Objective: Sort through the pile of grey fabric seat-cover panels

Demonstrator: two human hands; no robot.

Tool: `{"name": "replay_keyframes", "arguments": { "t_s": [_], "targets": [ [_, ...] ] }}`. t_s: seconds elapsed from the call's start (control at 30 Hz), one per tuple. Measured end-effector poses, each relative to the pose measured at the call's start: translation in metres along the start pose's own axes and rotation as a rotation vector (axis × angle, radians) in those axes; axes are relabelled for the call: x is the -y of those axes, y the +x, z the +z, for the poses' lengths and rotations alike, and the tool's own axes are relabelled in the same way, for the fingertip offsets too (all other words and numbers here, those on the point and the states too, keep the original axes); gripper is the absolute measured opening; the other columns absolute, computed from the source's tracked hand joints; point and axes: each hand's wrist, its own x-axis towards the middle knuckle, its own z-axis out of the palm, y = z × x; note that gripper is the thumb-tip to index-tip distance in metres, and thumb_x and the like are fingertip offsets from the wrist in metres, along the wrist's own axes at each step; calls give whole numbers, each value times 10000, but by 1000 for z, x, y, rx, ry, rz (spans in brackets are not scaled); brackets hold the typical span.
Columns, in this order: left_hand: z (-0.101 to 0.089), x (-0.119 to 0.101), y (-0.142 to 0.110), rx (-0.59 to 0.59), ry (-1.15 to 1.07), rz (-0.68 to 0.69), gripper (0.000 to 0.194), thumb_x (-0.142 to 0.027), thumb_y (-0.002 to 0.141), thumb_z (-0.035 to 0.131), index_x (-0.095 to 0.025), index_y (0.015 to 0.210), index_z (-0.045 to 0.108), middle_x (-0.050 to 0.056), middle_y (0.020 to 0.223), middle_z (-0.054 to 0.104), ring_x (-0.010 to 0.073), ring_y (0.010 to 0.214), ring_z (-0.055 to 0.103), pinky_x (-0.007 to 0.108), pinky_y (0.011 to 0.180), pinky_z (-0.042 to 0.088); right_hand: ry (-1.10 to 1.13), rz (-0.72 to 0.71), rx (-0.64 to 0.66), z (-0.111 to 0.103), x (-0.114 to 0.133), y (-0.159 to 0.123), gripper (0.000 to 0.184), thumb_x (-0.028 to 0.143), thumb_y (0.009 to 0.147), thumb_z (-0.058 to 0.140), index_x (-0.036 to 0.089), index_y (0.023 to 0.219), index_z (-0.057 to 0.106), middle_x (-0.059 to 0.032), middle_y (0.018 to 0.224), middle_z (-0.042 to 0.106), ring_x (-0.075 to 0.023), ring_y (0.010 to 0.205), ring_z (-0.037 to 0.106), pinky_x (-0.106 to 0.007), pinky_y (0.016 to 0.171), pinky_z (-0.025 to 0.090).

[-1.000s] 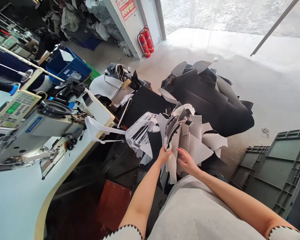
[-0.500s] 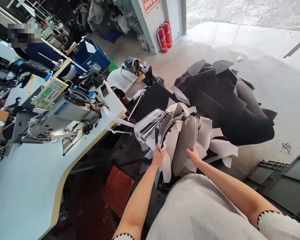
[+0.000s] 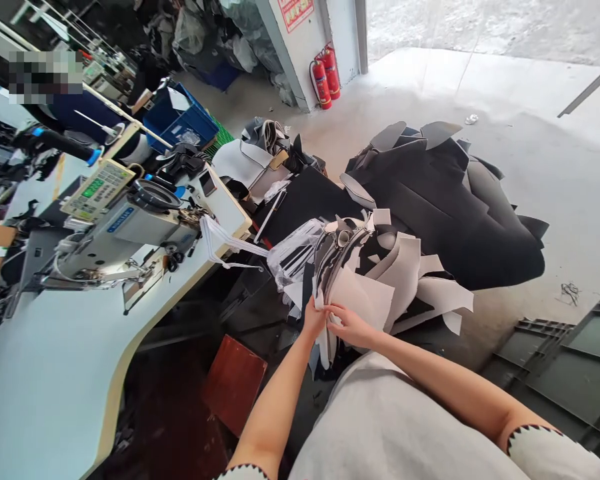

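A fanned stack of grey and black cut fabric pieces (image 3: 395, 280) stands on edge in front of me. My left hand (image 3: 314, 319) grips the left end of that stack from below. Close beside it, my right hand (image 3: 349, 327) pinches the lower edge of one pale grey piece at the front of the stack. The two hands nearly touch. My grey-clothed lap fills the bottom of the view.
A sewing machine (image 3: 125, 230) sits on a white table (image 3: 55, 373) at left. A large heap of black fabric (image 3: 445, 200) lies behind the stack. Grey plastic crates (image 3: 570, 373) stand at lower right. Two red fire extinguishers (image 3: 325, 77) lean on a pillar. A blue crate (image 3: 180, 123) stands far left.
My right hand has shifted left from the stack's middle to beside my left hand, and a pale grey piece now lies flat at the front. The left hand has stayed in place.
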Motion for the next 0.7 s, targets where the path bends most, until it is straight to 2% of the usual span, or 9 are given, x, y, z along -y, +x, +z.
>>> {"name": "replay_keyframes", "arguments": {
  "t_s": [0.1,0.2,0.27,0.37,0.43,0.53,0.57,0.63,0.7],
  "targets": [
    [-46,-18,-5,-89,-93,9,495,-284,488,730,-126,942,614,25,778,676,172,706,618,289,706,521,-6,20,-7,-12,-17,-22,474,333,819,538,208,1266,634,-103,1378,545,-276,1220,538,-400,1034,437],
    [-109,-34,-29,-189,-164,4,573,-316,415,807,-113,919,627,23,783,682,173,697,617,295,702,532,28,136,-55,-41,-52,-59,472,463,813,488,191,1147,681,-102,1207,654,-278,1093,613,-426,992,475],
    [-148,-43,-50,-281,-220,9,602,-312,393,843,-103,922,645,47,821,703,192,725,636,312,723,550,53,243,-126,-64,-76,-84,502,532,764,507,189,1082,691,-102,1140,685,-294,1081,621,-447,1007,468],
    [-191,-51,-80,-481,-304,56,596,-277,389,856,-111,930,667,60,862,715,217,806,657,333,791,565,91,384,-269,-91,-104,-105,483,511,652,582,201,1005,695,-98,1109,698,-319,1103,610,-469,1071,426],
    [-206,-53,-94,-616,-344,107,603,-259,395,843,-131,959,672,46,888,711,225,880,658,364,877,558,120,469,-416,-101,-115,-102,564,446,609,613,186,1108,657,-115,1242,643,-333,1198,556,-472,1136,364],
    [-212,-48,-107,-759,-388,161,634,-238,400,816,-159,1011,666,33,930,702,247,992,647,442,1018,503,227,615,-655,-107,-125,-79,749,394,651,648,177,1346,471,-152,1470,452,-331,1354,422,-494,1177,309],
    [-212,-45,-110,-783,-400,162,632,-240,405,809,-165,1015,664,33,943,700,254,1022,642,461,1051,480,295,671,-697,-106,-127,-69,730,394,692,649,175,1356,443,-168,1472,443,-332,1350,430,-517,1149,349],
    [-207,-36,-116,-808,-419,140,616,-252,415,803,-170,1009,662,34,958,696,262,1053,637,473,1087,451,457,767,-726,-102,-129,-50,578,395,770,638,171,1279,481,-186,1367,536,-328,1233,546,-532,1019,485],
    [-202,-27,-123,-817,-438,97,608,-257,418,798,-171,1004,662,30,943,693,262,1049,638,457,1078,458,596,823,-742,-96,-125,-36,408,373,803,646,168,1141,548,-169,1193,635,-297,1035,646,-471,848,581]
  ]
}}
